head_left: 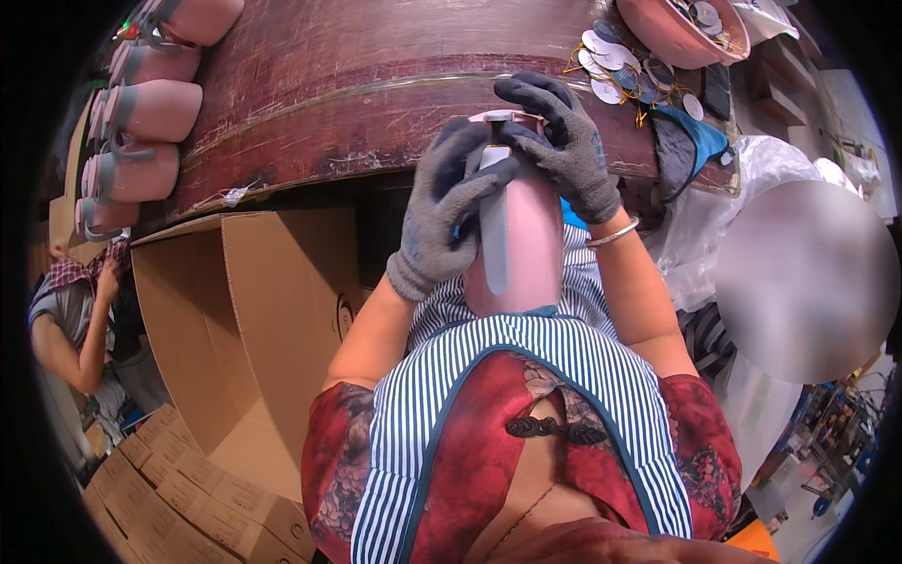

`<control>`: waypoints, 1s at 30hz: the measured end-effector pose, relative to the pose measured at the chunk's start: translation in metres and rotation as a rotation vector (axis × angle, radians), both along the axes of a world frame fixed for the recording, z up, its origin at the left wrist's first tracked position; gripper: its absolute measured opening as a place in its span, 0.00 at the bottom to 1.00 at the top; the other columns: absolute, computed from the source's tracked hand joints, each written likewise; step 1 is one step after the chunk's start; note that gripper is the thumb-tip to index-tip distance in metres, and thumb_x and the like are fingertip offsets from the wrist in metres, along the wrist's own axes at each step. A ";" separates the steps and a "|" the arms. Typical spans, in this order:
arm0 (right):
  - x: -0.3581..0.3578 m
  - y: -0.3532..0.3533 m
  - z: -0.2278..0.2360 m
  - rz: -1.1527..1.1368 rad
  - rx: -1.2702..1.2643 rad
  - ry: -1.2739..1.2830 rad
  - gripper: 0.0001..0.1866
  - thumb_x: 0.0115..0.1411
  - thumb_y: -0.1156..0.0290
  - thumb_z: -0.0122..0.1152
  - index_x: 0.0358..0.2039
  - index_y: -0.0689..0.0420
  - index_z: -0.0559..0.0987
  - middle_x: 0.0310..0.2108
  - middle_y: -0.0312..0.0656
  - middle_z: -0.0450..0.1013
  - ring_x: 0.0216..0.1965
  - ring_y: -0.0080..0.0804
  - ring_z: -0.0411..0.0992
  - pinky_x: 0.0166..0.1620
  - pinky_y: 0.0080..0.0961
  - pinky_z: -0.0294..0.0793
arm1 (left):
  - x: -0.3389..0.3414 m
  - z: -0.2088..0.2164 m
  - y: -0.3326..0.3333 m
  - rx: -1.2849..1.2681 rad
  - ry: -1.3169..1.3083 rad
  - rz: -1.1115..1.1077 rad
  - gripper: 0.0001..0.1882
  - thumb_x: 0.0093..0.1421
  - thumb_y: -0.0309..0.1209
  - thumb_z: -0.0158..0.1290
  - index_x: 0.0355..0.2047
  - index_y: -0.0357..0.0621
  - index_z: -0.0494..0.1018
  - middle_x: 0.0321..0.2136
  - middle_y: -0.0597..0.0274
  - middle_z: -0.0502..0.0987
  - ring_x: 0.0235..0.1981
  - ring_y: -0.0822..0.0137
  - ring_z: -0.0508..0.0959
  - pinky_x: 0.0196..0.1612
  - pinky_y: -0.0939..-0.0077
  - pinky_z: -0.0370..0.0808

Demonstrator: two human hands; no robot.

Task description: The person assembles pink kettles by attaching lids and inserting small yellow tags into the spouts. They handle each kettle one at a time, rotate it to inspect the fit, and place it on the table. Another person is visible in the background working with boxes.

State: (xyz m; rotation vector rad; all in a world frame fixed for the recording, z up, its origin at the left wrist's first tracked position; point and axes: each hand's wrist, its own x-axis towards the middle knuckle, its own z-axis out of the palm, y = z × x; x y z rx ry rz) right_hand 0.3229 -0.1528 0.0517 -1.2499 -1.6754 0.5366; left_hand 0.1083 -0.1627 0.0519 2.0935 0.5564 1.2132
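Observation:
A pink jug [536, 242] with a long grey handle [495, 244] is tilted between my body and the table edge, its base against my striped apron. Both my hands wear grey gloves with darker fingers. On the jug's left side, my left hand [445, 202] has its fingers bent round the upper part of the handle, near the lid. My right hand [564, 141] grips the rim and lid from the right, fingers curled over the top. Between the hands, part of the lid is hidden by fingers.
Several pink jugs [150, 111] with grey handles line the table's left end. Round tags [611, 56] with yellow strings lie at the right, beside a pink basin [672, 33] and a blue-black cloth [691, 141]. A large carton [287, 291] stands at my left; another person [80, 320] is beyond.

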 end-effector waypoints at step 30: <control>0.127 -0.226 -0.230 -1.020 -0.575 0.289 0.16 0.67 0.64 0.56 0.50 0.58 0.80 0.39 0.41 0.79 0.37 0.27 0.74 0.43 0.24 0.73 | -0.286 0.084 0.216 1.120 0.895 1.187 0.22 0.64 0.43 0.53 0.59 0.62 0.71 0.55 0.59 0.75 0.55 0.52 0.72 0.62 0.49 0.64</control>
